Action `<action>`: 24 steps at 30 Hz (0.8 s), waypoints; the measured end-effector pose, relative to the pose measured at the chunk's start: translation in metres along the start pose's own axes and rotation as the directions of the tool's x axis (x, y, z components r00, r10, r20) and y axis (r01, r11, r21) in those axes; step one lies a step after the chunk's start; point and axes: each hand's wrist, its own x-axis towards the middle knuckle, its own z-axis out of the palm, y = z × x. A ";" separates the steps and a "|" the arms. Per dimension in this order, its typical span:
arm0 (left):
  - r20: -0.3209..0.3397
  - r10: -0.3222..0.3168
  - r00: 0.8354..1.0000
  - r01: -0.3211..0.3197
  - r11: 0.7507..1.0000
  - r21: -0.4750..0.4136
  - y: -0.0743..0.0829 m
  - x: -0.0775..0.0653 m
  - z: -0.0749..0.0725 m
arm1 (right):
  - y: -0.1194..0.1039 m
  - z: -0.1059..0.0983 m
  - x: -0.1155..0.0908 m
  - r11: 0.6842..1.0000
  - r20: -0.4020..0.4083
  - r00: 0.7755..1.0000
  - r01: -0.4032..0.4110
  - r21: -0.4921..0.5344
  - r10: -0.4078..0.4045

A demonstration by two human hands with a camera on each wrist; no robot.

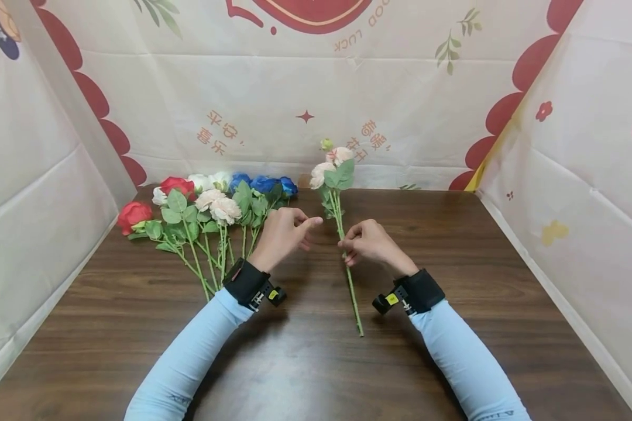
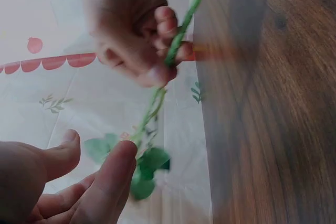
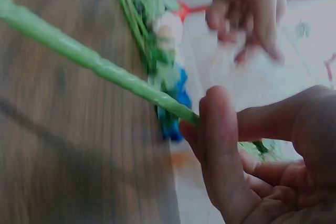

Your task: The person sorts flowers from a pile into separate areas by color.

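Observation:
My right hand [image 1: 371,242] pinches the green stem of a pale pink artificial rose [image 1: 323,174] between thumb and fingertips, about halfway along. The rose stands upright with its blooms and a small bud toward the back, its bare stem end pointing toward me. In the right wrist view the ridged stem [image 3: 110,71] runs up to the pinching fingertips. My left hand [image 1: 284,234] is held just left of the stem, thumb and fingers apart and holding nothing. The left wrist view shows the left fingertips [image 2: 118,156] overlapping the rose's leaves [image 2: 152,161].
Left of my left hand lies a row of artificial roses: red [image 1: 134,215], white [image 1: 210,181], pale pink [image 1: 225,209] and blue [image 1: 264,184], stems toward me. The brown wooden table [image 1: 453,327] is bordered by printed cloth walls [image 1: 390,105] at the back and sides.

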 end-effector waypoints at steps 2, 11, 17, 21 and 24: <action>-0.001 0.009 1.000 -0.009 1.000 0.004 0.000 0.001 -0.001 | 0.010 -0.012 0.002 1.000 0.004 1.000 -0.025 -0.019 0.025; -0.008 0.004 1.000 -0.004 0.999 0.044 -0.002 0.002 -0.004 | 0.051 -0.073 -0.001 0.989 -0.010 0.995 -0.102 -0.108 0.101; 0.005 -0.002 1.000 0.002 0.999 0.038 -0.004 0.001 -0.005 | 0.066 -0.112 -0.017 0.986 -0.005 0.993 -0.117 -0.121 0.117; 0.004 0.002 1.000 -0.002 0.999 0.052 -0.005 0.001 -0.005 | 0.076 -0.133 -0.028 0.974 -0.001 0.989 -0.145 -0.177 0.147; 0.006 0.007 1.000 -0.008 0.998 0.063 -0.005 0.000 -0.004 | 0.085 -0.146 -0.035 0.957 0.003 0.986 -0.163 -0.241 0.169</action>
